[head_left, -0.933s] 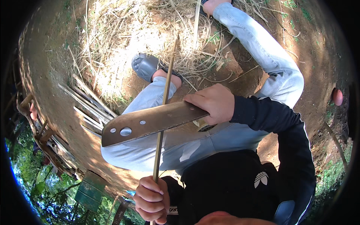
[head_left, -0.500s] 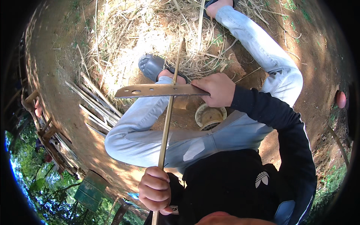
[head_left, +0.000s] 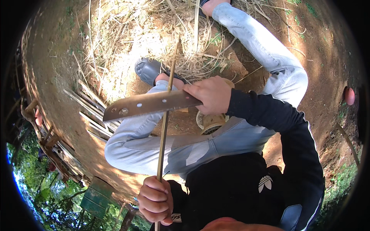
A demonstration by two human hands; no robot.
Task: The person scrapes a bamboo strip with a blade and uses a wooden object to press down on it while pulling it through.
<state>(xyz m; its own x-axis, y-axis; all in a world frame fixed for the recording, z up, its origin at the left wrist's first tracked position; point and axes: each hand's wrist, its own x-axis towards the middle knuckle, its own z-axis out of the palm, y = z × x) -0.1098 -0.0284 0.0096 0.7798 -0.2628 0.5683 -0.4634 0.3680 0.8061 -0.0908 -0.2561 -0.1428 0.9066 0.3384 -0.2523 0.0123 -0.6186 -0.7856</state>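
My left hand [head_left: 156,200] is wrapped round the lower part of a long thin bamboo strip [head_left: 163,142], which stretches away from me to the pale shavings. My right hand [head_left: 212,94] grips the right end of a wide flat knife [head_left: 150,103] with several round holes along its blade. The blade lies across the strip, about midway along its visible length, with its free end tilted down to the left. Whether the edge bites into the strip I cannot tell. The fingers hide the knife's handle.
My legs in light jeans are bent around the work. Beyond my foot in a dark shoe [head_left: 148,71] lies a heap of shavings [head_left: 127,34]. Split strips [head_left: 90,109] lie on the soil at left. A round pale container [head_left: 212,122] sits between my legs.
The knife has turned so its free left end hangs lower, showing more of its flat side. It crosses the strip slightly nearer me. The left hand keeps its grip.
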